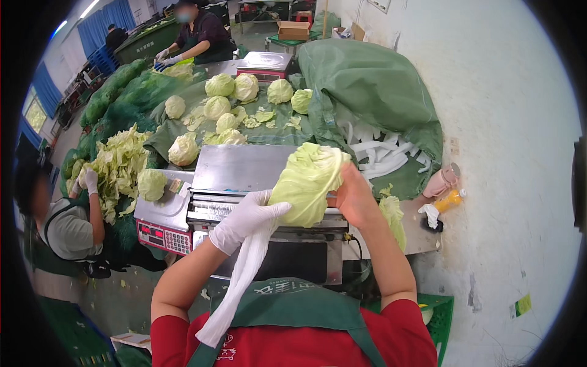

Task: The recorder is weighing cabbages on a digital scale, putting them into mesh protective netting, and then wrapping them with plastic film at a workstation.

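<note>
A pale green cabbage (309,188) is held between both of my hands, above a steel film-wrapping machine (247,167). My left hand (250,218), in a white glove, grips its lower left side, and a white foam net sleeve (243,280) hangs down from that hand over my apron. My bare right hand (353,195) is against the cabbage's right side, its fingers partly hidden behind it. Another cabbage (152,185) sits on the digital scale (163,238) at the left. White foam net sleeves (383,153) spill from a green woven sack (367,82) beyond my right hand.
Several cabbages (217,108) and loose leaves lie on green cloth beyond the machine, before a second scale (264,62). A co-worker (69,225) handles a cabbage at the left; another (202,36) stands at the back. A pink flask (441,180) and an orange bottle (450,200) are at the right.
</note>
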Available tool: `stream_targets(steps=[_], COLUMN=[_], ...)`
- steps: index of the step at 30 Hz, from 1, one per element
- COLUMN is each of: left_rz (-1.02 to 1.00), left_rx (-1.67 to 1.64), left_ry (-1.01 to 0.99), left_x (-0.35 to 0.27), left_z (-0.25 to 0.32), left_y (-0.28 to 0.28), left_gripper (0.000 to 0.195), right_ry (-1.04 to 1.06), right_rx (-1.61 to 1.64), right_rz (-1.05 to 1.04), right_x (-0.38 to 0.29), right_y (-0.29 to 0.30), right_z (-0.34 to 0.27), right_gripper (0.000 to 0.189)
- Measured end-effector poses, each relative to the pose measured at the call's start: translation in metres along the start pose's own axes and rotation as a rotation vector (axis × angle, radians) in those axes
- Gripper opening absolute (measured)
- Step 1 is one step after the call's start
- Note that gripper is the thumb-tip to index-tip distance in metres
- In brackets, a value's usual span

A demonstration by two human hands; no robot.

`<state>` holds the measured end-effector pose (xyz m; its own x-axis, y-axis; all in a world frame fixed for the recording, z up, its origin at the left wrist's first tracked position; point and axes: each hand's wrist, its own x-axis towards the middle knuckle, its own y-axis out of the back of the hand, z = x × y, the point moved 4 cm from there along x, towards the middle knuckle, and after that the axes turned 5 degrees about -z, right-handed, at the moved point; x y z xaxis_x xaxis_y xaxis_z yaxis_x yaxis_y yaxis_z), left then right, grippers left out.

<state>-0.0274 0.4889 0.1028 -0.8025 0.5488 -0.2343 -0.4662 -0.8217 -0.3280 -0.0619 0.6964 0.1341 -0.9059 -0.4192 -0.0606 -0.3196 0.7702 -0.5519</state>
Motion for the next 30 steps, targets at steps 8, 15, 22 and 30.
stream_targets(steps=[8, 15, 22, 30], left_rz=[-0.016, -0.053, 0.015, 0.087], left_rx=[-0.107, -0.402, -0.215, -0.221], left_ry=[0.046, 0.079, 0.001, -0.116], left_x=[-0.013, -0.008, -0.055, -0.079], left_z=[0.004, -0.010, 0.024, -0.001], left_y=[-0.012, -0.021, -0.019, 0.009], left_gripper=[0.039, 0.042, 0.057, 0.044], right_ry=[0.118, 0.534, 0.573, 0.071], right_rx=[-0.168, -1.288, -1.281, -0.890], right_rz=[-0.057, 0.081, 0.819, 0.038], right_x=[0.010, -0.015, -0.010, 0.001], right_y=[-0.009, -0.005, 0.122, 0.048], right_z=[0.021, 0.032, -0.035, 0.011], right_gripper=[0.050, 0.030, 0.037, 0.061])
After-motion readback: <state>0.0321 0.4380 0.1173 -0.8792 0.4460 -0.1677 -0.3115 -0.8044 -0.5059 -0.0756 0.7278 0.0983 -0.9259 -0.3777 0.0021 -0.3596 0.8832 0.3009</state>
